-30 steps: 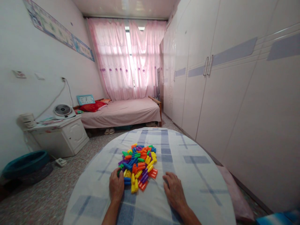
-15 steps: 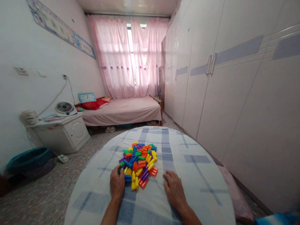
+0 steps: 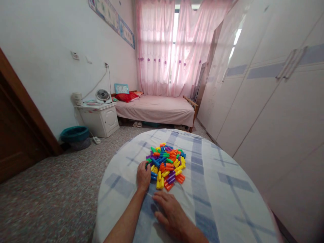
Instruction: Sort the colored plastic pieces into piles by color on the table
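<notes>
A heap of plastic building pieces [image 3: 165,164] in yellow, orange, blue, green and purple lies on the cloth-covered table [image 3: 227,206]. My left hand [image 3: 143,175] rests at the heap's left edge, its fingers slightly bent beside a green piece [image 3: 149,161]. Whether the fingertips touch that piece I cannot tell; no piece shows in the hand. Just in front of the heap, my right hand [image 3: 172,211] is over the cloth, palm down with fingers apart and nothing in them. A yellow piece [image 3: 160,182] and an orange piece [image 3: 168,185] lie nearest to it.
Beyond the round table stands a bed [image 3: 157,108] before pink curtains [image 3: 157,44]. A white wardrobe [image 3: 278,111] lines the right side. To the left are a white cabinet [image 3: 110,119] with a fan [image 3: 103,96], a teal bin [image 3: 74,134] and a brown door [image 3: 20,141].
The view has turned left and down. My right hand has moved left, from the heap's right side to the cloth in front of it. My left hand stays by the heap's left edge.
</notes>
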The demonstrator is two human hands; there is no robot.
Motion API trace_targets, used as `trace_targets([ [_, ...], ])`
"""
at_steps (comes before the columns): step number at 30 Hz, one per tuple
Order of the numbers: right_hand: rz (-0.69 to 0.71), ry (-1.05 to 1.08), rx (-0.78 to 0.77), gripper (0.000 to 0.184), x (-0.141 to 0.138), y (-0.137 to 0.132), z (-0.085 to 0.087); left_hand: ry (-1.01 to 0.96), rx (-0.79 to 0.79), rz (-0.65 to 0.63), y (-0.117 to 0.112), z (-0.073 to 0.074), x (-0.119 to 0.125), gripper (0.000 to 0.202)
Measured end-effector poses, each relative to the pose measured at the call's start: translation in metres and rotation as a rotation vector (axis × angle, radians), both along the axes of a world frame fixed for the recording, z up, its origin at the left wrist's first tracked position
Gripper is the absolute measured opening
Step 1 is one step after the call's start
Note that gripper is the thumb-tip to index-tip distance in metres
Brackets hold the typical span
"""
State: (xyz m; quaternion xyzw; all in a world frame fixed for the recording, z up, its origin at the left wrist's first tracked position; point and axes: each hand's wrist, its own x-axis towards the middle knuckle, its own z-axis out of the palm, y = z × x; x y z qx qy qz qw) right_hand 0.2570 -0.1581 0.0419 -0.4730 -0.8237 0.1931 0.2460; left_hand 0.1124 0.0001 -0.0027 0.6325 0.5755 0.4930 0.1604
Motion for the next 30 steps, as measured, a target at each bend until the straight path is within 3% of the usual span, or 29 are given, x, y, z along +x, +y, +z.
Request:
trace_targets([
  [3, 0.064, -0.097, -0.015, 0.048, -0.003, 0.011, -0.004, -0.027, 0.001, 0.000, 0.000, 0.001, 0.000, 0.029],
  [9, 0.014, -0.229, 0.093, 0.048, 0.008, 0.044, -0.013, -0.084, -0.011, 0.014, 0.001, 0.002, 0.001, 0.032],
  [15, -0.069, -0.301, 0.309, 0.048, 0.023, 0.093, 0.011, -0.111, -0.016, 0.004, 0.001, 0.002, 0.001, 0.031],
  [19, -0.127, -0.326, 0.336, 0.049, 0.033, 0.127, 0.025, -0.116, -0.009, -0.003, 0.002, 0.001, 0.001, 0.030],
  [22, -0.225, -0.268, 0.340, 0.047, 0.043, 0.137, 0.028, -0.120, -0.009, -0.006, 0.002, 0.000, 0.000, 0.031],
  [26, -0.472, -0.015, 0.383, 0.043, 0.070, 0.125, 0.013, -0.114, 0.000, 0.008, 0.003, -0.003, 0.001, 0.031],
  [30, -0.730, 0.202, 0.340, 0.046, 0.106, 0.094, -0.023, -0.102, 0.017, 0.031, 0.002, -0.005, -0.001, 0.030],
])
